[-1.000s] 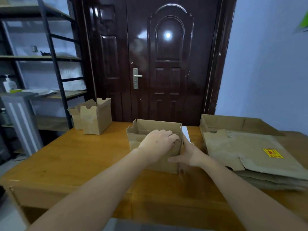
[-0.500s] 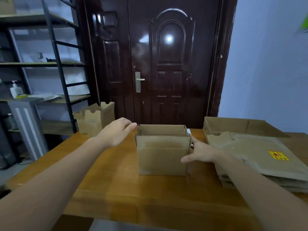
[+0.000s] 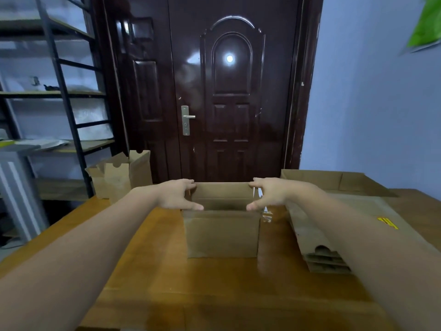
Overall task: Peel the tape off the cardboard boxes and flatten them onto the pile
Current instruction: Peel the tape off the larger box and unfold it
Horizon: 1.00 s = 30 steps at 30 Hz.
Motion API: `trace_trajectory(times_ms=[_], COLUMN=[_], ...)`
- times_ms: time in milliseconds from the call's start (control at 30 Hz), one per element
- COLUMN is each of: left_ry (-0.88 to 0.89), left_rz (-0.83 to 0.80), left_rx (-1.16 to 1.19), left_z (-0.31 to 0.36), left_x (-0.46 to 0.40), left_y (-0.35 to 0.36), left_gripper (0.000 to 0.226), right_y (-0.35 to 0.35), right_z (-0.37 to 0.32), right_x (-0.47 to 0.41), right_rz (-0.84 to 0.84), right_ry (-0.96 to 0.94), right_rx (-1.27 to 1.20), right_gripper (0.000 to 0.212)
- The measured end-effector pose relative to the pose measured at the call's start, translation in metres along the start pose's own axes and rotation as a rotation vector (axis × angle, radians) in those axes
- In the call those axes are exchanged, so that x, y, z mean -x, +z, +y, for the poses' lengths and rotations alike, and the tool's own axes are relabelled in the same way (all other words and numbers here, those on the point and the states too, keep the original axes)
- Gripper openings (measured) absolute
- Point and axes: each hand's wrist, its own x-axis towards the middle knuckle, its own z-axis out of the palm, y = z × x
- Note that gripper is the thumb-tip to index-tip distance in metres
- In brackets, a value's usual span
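Two hands reach over a wooden tabletop (image 3: 148, 278) toward an open-topped cardboard box (image 3: 223, 232) standing upright at the centre. Starting at nine o'clock, a dark metal shelf unit (image 3: 62, 96) stands off the tabletop's edge, and at ten o'clock a second opened box (image 3: 121, 177) stands on the tabletop's far corner with its flaps up. Next, the left hand (image 3: 175, 194) is at the centre box's left upper edge, fingers spread, fingertips at the far rim and thumb at the near rim; whether it actually grips the wall is hard to tell. At twelve o'clock a dark glossy door (image 3: 229, 91) rises behind the box. The right hand (image 3: 268, 193) mirrors the left at the box's right upper edge, fingers spread the same way, thumb at the near rim. At three o'clock the pile of flattened boxes (image 3: 319, 244) lies on the tabletop, just beside the centre box, partly hidden by the right forearm, with a yellow label (image 3: 387, 222) on top.
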Motion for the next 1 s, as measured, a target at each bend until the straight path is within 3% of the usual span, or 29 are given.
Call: trace_trajectory(times_ms=[167,467,600,700,867,1000], left_ry=[-0.015,-0.091,-0.091,-0.123,-0.135,-0.154], left_rz=[-0.111,-0.16,-0.147,-0.19,-0.258,-0.243], left_rx=[-0.024,-0.312,-0.31,-0.318,-0.269,-0.248], left_z=[-0.006,-0.013,-0.013,-0.006,-0.002,-0.004], left_x=[-0.005,-0.013,-0.017,-0.02,-0.026,-0.028], left_y=[0.011,0.019,0.025,0.019,0.017,0.022], left_gripper=[0.152,0.154,0.156,0.16,0.169,0.161], right_y=[0.002,0.019,0.027,0.02,0.011,0.011], right_z=[0.002,0.045,0.043,0.029,-0.001,-0.02], right_x=[-0.001,0.005,0.001,0.003,-0.001,-0.007], right_rz=[-0.093,-0.151,-0.019,0.086,0.031,-0.065], right_ry=[-0.028,0.08,0.024,-0.072,-0.13,-0.045], right_rx=[0.01,-0.012,0.164,0.326,0.689,0.657], right_gripper=[0.131,0.135,0.14,0.129,0.108,0.093])
